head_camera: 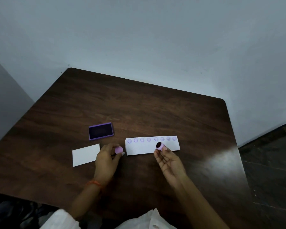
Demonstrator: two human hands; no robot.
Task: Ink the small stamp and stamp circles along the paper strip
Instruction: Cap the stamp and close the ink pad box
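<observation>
A white paper strip (139, 148) lies on the dark wooden table (139, 109), with a row of several faint purple circles along its far edge. My right hand (169, 161) holds the small pink stamp (160, 145) over the strip's lower right part, its dark inked face turned up and toward me. My left hand (106, 160) grips a round pink cap (118, 149) just left of the strip's left end. The open purple ink pad (101, 131) rests farther back on the left, apart from both hands.
A smaller blank white paper (84, 155) lies left of my left hand. The table's far edge meets a pale wall; its right edge drops to a dark floor (271, 154). White cloth (147, 220) shows at the near edge.
</observation>
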